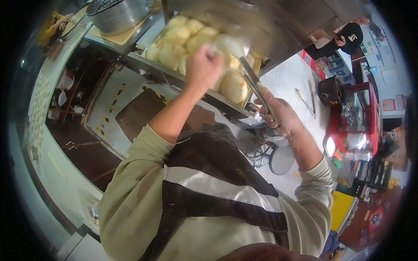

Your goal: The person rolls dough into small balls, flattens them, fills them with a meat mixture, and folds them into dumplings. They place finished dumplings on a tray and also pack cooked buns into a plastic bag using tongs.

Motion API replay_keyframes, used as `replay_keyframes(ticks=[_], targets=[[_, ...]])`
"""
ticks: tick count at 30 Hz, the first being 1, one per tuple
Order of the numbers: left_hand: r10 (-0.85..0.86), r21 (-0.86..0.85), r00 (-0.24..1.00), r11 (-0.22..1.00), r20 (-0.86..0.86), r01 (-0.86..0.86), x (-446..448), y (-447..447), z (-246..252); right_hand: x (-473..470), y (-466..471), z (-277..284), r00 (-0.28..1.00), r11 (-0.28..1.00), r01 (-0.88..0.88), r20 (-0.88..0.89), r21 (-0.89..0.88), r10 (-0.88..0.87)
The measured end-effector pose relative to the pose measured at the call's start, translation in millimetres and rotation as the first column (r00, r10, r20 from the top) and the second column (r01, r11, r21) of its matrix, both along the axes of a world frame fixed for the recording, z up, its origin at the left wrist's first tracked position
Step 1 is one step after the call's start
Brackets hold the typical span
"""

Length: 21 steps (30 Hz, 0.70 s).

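Note:
My right hand [277, 112] grips a pair of metal tongs [250, 70], whose far end reaches over a drawer of bread. At the tongs' tip a pale, blurred round bread [230, 45] shows, and I cannot tell whether the tongs pinch it. My left hand [204, 67] is over the same drawer with curled fingers, close to that bread; motion blur hides whether it holds anything. Several round, lightly browned flatbreads [233, 86] crowd the pulled-out metal drawer [189, 81]. Part of the drawer's back lies under the steel oven-like cabinet [287, 19].
A large metal steamer pot [117, 14] stands on a cutting board [112, 34] at the upper left. Rows of pale dough pieces [38, 104] line the left counter. On the right counter are more tongs [307, 101], a dark electric pot [329, 91] and a red display case [356, 120]. Other people [347, 36] stand beyond.

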<state>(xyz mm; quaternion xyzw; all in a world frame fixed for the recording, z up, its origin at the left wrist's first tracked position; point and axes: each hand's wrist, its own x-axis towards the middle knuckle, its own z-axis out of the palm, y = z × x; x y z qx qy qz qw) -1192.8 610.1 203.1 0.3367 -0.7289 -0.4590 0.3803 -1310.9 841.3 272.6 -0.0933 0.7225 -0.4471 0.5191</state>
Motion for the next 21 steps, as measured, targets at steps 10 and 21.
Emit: replay_keyframes(ticks=[10,21], targets=[[0.078,0.572,0.836,0.763,-0.543,0.3,6.0,-40.6,-26.4,-31.1,-19.4,76.8,0.979,0.971,-0.146,0.17,0.191,0.114],[-0.334,0.368,0.936,0.861,-0.113,0.352,3.5,-21.7,12.0,-29.5,89.8,105.7,0.967,0.956,0.077,0.254,-0.285,-0.002]])
